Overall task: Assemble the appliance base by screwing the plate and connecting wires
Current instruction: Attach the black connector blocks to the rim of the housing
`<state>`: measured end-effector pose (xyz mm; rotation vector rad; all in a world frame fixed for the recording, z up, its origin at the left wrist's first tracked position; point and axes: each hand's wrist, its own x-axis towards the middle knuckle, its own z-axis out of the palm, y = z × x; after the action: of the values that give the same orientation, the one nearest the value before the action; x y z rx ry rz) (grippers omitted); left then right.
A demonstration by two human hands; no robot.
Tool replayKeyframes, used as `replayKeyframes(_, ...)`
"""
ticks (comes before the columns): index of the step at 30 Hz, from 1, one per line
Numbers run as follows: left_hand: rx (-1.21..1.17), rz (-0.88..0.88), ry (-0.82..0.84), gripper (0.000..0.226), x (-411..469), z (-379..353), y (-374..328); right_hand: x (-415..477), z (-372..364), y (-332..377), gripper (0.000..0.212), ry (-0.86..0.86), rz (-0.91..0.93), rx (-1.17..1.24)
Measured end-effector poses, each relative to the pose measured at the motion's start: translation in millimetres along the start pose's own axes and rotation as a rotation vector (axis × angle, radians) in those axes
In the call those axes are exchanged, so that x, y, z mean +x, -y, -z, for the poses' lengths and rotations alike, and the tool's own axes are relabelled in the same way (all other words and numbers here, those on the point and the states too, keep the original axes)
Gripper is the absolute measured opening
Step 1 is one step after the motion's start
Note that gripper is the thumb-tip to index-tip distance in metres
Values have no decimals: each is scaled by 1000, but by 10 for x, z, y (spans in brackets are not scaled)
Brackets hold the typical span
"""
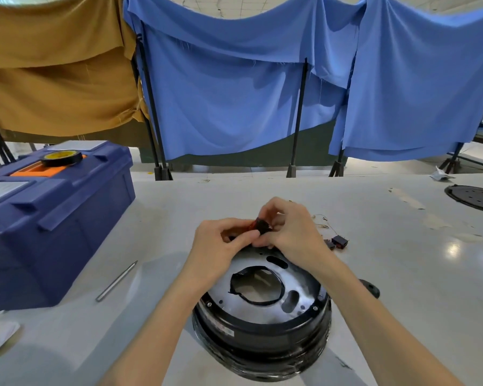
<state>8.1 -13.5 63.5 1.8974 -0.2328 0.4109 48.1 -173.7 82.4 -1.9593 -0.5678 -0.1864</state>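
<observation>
A round black appliance base (262,335) stands on the white table in front of me. A silver metal plate (299,285) with a large middle hole and several slots lies in its top. Above the base's far rim, my left hand (221,246) and my right hand (293,229) both pinch a small black connector block (263,226) with a red part on its left side. The wires under my fingers are hidden.
A blue toolbox (56,218) with a tape roll (62,158) on its lid stands at the left. A metal rod (117,281) lies beside it. Small black connectors (338,242) lie right of my hands. A black round cover (474,197) sits far right.
</observation>
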Motion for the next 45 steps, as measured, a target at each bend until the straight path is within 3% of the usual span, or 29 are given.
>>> replayKeyframes(7,-55,159,-288,31,-56,466,289,74,-161,21,24,66,37,-238)
replayKeyframes(13,-46,282,-277,31,-281,562,610,162,-458,-71,50,258,2,-438)
replayKeyframes(17,-114,301,-314,26,-291,535,665,144,-585,-94,49,268,10,-500)
replayKeyframes(25,-95,268,-374,24,-285,475,693,87,-624,-76,28,253,35,-518)
replayKeyframes(32,-53,290,-432,36,-307,394,676,32,-657,-109,28,250,47,-508)
replayKeyframes(45,-57,303,-513,22,-297,337,695,16,-671,-131,28,239,52,-492)
